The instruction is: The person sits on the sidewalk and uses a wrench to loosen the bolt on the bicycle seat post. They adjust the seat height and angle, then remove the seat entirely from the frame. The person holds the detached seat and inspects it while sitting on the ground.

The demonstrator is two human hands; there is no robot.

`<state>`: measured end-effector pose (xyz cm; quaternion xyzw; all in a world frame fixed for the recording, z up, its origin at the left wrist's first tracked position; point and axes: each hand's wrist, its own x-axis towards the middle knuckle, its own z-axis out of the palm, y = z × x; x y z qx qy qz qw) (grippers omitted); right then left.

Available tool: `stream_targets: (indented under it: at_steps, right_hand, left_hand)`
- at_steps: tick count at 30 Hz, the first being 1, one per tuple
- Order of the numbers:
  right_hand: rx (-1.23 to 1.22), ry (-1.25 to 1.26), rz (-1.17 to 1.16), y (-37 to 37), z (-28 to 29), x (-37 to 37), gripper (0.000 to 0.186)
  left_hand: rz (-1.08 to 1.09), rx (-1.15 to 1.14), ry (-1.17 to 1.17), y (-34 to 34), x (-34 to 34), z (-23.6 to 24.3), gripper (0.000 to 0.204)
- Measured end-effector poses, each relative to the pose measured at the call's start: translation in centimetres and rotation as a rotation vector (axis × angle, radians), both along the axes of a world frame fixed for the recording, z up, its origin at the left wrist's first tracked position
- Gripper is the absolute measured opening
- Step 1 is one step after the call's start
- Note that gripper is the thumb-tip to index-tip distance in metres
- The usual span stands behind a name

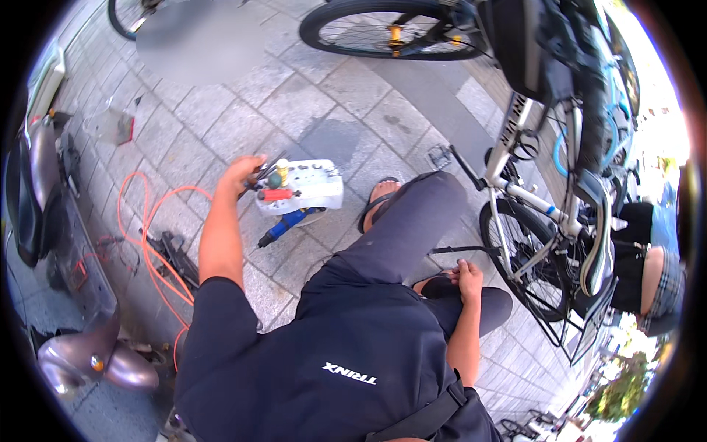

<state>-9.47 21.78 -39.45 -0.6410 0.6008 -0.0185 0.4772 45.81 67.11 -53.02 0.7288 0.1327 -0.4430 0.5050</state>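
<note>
My left hand [244, 171] reaches to the left end of a white plastic tool caddy [320, 193], fingers curled at some dark tools that are too small to tell apart. The caddy holds a red-handled tool [276, 194], a yellowish bottle [283, 169] and small parts. A blue tool [283, 225] lies on the paving beside it. My right hand [466, 277] is by my bent knee, fingers curled; whatever may be in them is hidden. A white bicycle [499, 169] stands to the right of my legs, its rear wheel and rack near that hand.
An orange hose [150, 214] loops over the paving [236, 118] at left, beside a silver scooter [96, 357]. A clear container [110, 125] sits upper left. Another bicycle wheel [339, 33] is at top. A person [655, 265] is at far right, behind the bicycle.
</note>
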Motion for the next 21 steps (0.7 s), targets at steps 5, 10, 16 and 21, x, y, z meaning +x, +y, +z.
stream_targets:
  at_steps: [5,10,16,21]
  right_hand:
    - [0.015,-0.009,0.015,0.7,0.0,-0.8,0.031]
    - [0.019,0.039,0.060,0.9,-0.5,-1.7,0.031]
    - [0.011,-0.012,0.066,0.0,-1.5,-2.6,0.032]
    - [-0.033,-0.066,0.107,0.2,-2.1,-3.9,0.034]
  left_hand:
    - [0.055,-0.069,-0.041,1.4,0.7,0.1,0.032]
    - [0.010,0.011,-0.047,0.2,0.3,-0.2,0.034]
    - [0.069,0.019,-0.192,-0.6,0.6,3.4,0.067]
    - [0.524,-1.188,-0.062,-0.6,1.5,15.0,0.131]
